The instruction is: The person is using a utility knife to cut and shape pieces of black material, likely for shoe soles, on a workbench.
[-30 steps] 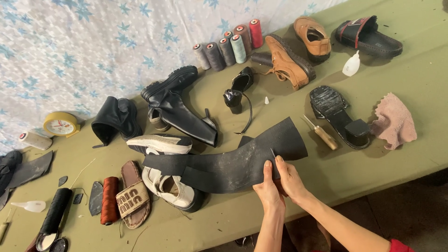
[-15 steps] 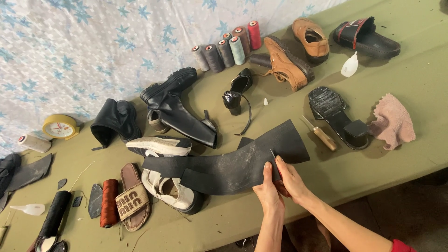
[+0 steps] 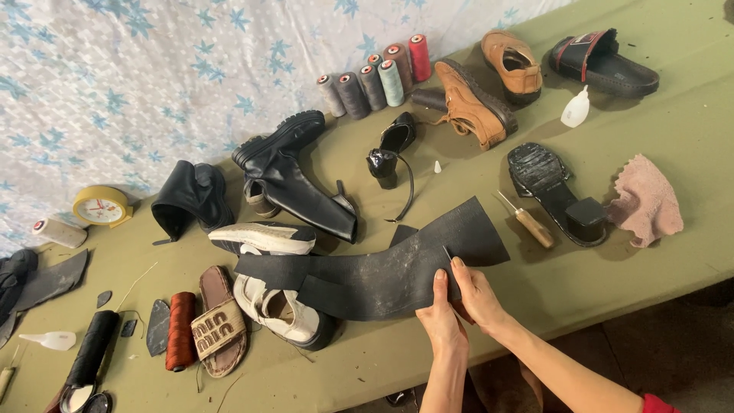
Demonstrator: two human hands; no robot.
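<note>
The left hand (image 3: 443, 321) pinches the near edge of a black rubber sheet (image 3: 382, 275), thumb on top. Just beside it, the right hand (image 3: 478, 294) closes on a thin blade (image 3: 446, 253) pressed against the sheet, which lies flat, dusty and curved on the green table (image 3: 673, 115).

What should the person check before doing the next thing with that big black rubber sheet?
1. Both hands on the sheet: ok. The left hand and right hand grip the black rubber sheet at its near edge.
2. Small blade between the hands: cannot tell. Something thin pokes up by the fingers, too small to name.
3. Sheet lying flat: not ok. Its far end rests on the white sneaker.
4. Tools out of the way: ok. The wooden-handled awl lies apart from the sheet.
5. Sheet supported by the table: ok, though its near edge sits close to the table's front.
</note>
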